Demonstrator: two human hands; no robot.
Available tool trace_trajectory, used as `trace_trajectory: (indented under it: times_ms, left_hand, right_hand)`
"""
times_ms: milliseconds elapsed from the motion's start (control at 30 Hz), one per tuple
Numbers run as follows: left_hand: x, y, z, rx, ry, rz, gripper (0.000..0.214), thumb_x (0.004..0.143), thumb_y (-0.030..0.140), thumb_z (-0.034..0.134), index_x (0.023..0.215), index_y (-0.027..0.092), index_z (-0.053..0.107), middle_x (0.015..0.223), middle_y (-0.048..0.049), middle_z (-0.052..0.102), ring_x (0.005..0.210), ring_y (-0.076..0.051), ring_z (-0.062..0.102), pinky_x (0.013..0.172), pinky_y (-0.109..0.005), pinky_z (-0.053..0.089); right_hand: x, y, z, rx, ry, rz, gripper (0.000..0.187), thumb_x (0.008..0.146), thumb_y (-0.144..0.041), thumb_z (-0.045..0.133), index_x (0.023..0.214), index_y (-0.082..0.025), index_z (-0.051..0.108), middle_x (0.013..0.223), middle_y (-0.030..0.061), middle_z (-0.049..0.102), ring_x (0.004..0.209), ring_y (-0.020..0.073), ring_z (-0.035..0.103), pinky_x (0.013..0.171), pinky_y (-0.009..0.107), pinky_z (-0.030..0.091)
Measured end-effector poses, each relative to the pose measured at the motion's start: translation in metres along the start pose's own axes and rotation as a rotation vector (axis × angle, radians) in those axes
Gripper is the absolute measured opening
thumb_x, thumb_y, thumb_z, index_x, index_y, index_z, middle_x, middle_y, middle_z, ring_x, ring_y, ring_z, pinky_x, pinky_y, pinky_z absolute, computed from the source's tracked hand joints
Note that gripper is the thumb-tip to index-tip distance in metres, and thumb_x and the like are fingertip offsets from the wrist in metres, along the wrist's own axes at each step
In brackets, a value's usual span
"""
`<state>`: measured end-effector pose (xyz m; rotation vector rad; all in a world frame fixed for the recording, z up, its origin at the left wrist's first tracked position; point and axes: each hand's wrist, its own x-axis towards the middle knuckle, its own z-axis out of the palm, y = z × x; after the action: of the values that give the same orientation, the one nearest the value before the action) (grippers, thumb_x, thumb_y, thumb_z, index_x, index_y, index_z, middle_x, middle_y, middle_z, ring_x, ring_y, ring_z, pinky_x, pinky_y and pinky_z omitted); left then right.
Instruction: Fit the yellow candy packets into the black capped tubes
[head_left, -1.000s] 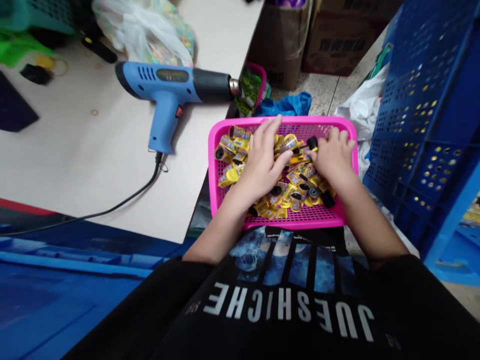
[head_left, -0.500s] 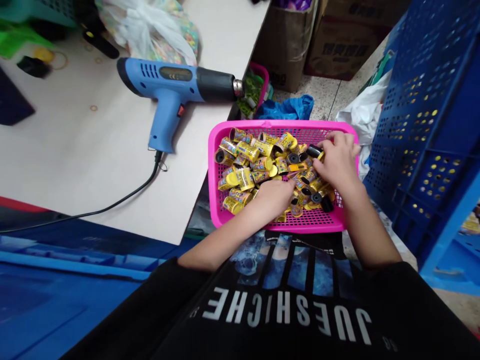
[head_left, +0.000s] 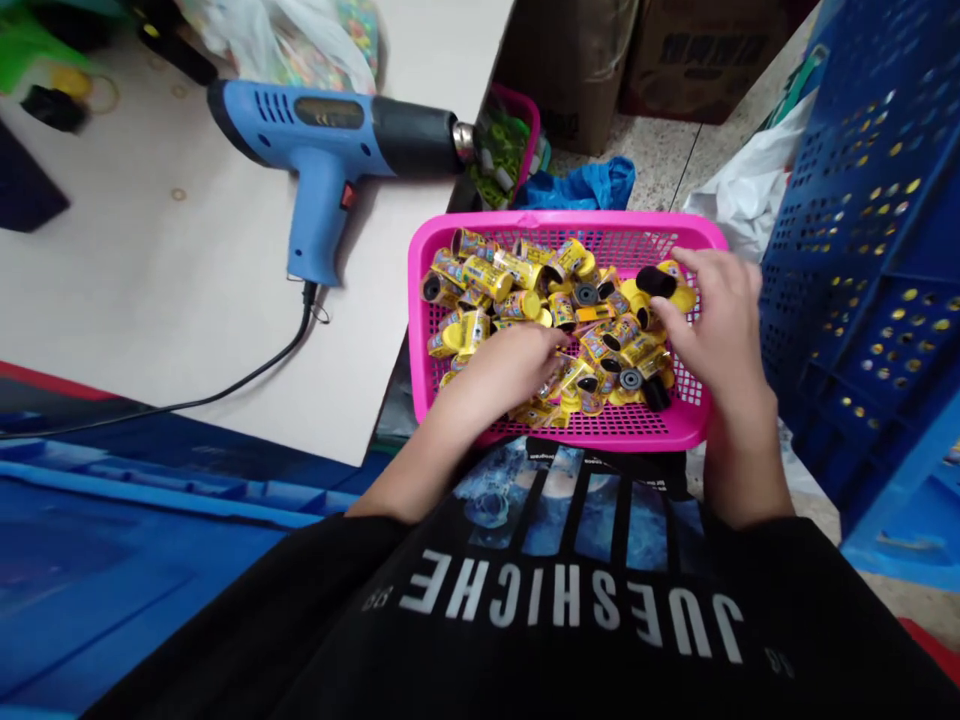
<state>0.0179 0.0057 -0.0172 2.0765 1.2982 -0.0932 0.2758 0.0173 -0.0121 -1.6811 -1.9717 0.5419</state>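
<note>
A pink plastic basket (head_left: 418, 330) in front of my body holds many small yellow printed canisters (head_left: 487, 278), some with black ends and some with yellow flip lids. My right hand (head_left: 716, 310), at the basket's right side, has its thumb and fingers around a canister with a black end (head_left: 655, 281). My left hand (head_left: 517, 360) lies over the middle of the pile, fingers curled down among the canisters. Its fingertips are partly hidden, so what they hold cannot be made out. A small orange piece (head_left: 595, 313) rests between the hands.
On the white table (head_left: 247, 370) to the left lies a blue heat gun (head_left: 319, 170), its cord trailing left. Behind it sits a plastic bag (head_left: 315, 50). Blue perforated crates (head_left: 847, 250) stand at the right. Cardboard boxes (head_left: 697, 60) and a blue bag (head_left: 581, 185) are beyond the basket.
My right hand has shifted a little right with the black-ended canister, its fingers wider apart. My left hand has drawn slightly left, uncovering canisters near the basket's middle. The camera view has tilted slightly.
</note>
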Motion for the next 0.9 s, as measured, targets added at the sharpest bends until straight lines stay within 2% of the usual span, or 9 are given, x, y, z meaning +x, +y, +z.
trace_trajectory:
  times_ms: [167,267,367,500,567,700,767,833,900]
  left_hand:
    - [-0.027,-0.008,-0.025,-0.141,0.165,-0.031,0.024,0.091,0.024,0.06,0.104,0.02,0.08,0.102,-0.0067,0.081,0.091,-0.022,0.074,0.086,-0.033,0.053]
    - [-0.034,-0.01,-0.035,-0.197,0.328,-0.08,0.022,0.093,0.029,0.061,0.102,0.02,0.079,0.099,-0.0045,0.081,0.091,-0.019,0.072,0.089,-0.032,0.053]
    - [-0.034,-0.013,-0.04,-0.216,0.437,-0.128,0.024,0.094,0.031,0.06,0.102,0.018,0.078,0.1,-0.0047,0.08,0.091,-0.018,0.071,0.09,-0.031,0.053]
    - [-0.034,-0.017,-0.038,-0.243,0.441,-0.117,0.023,0.093,0.032,0.062,0.102,0.019,0.078,0.101,-0.0046,0.081,0.091,-0.018,0.072,0.089,-0.029,0.052]
    - [-0.036,-0.02,-0.037,-0.263,0.421,-0.104,0.023,0.093,0.032,0.062,0.101,0.019,0.079,0.102,-0.0048,0.081,0.091,-0.019,0.072,0.087,-0.029,0.053]
    - [-0.04,-0.025,-0.038,-0.292,0.444,-0.082,0.024,0.094,0.033,0.061,0.099,0.017,0.079,0.098,-0.0048,0.08,0.087,-0.018,0.072,0.085,-0.029,0.053]
    - [-0.04,-0.026,-0.039,-0.313,0.458,-0.065,0.023,0.094,0.031,0.061,0.099,0.017,0.079,0.097,-0.0047,0.08,0.087,-0.017,0.072,0.086,-0.029,0.053]
    - [-0.039,-0.025,-0.04,-0.354,0.463,-0.033,0.023,0.094,0.031,0.062,0.1,0.017,0.079,0.097,-0.0048,0.08,0.087,-0.017,0.072,0.085,-0.029,0.053]
    - [-0.039,-0.023,-0.04,-0.4,0.47,-0.001,0.023,0.094,0.031,0.062,0.1,0.017,0.079,0.097,-0.0049,0.08,0.086,-0.017,0.072,0.084,-0.029,0.054]
  right_hand:
    - [-0.014,-0.027,0.004,0.108,-0.227,-0.108,0.025,0.099,-0.034,0.058,0.12,-0.026,0.07,0.114,0.0097,0.075,0.106,0.0298,0.067,0.098,0.049,0.051]
    - [-0.023,-0.049,0.03,0.068,-0.393,-0.231,0.019,0.1,-0.03,0.058,0.11,-0.023,0.072,0.111,0.0098,0.076,0.106,0.0285,0.065,0.096,0.046,0.049]
    - [-0.029,-0.07,0.064,-0.084,-0.464,-0.329,0.029,0.098,-0.028,0.061,0.125,-0.019,0.068,0.126,0.0144,0.07,0.119,0.0333,0.059,0.096,0.048,0.046]
    - [-0.029,-0.079,0.076,-0.2,-0.593,-0.373,0.024,0.098,-0.022,0.057,0.117,-0.016,0.069,0.116,0.0149,0.071,0.106,0.0313,0.061,0.089,0.045,0.045]
    - [-0.028,-0.074,0.06,-0.219,-0.527,-0.293,0.021,0.097,-0.02,0.054,0.111,-0.018,0.07,0.11,0.0136,0.071,0.101,0.0303,0.061,0.086,0.045,0.044]
    - [-0.025,-0.067,0.031,-0.279,-0.148,-0.028,0.027,0.095,-0.028,0.061,0.12,-0.021,0.068,0.127,0.0167,0.064,0.119,0.0399,0.051,0.094,0.054,0.041]
    - [-0.023,-0.075,0.041,-0.234,-0.283,-0.073,0.023,0.097,-0.029,0.06,0.116,-0.02,0.069,0.123,0.0176,0.065,0.119,0.0381,0.051,0.098,0.054,0.041]
    - [-0.022,-0.087,0.067,-0.176,-0.558,-0.207,0.021,0.1,-0.022,0.053,0.112,-0.016,0.069,0.113,0.0176,0.069,0.113,0.0332,0.055,0.099,0.048,0.043]
    - [-0.024,-0.1,0.096,-0.196,-0.68,-0.276,0.028,0.102,-0.015,0.043,0.118,-0.011,0.065,0.113,0.0181,0.07,0.11,0.0311,0.057,0.097,0.044,0.043]
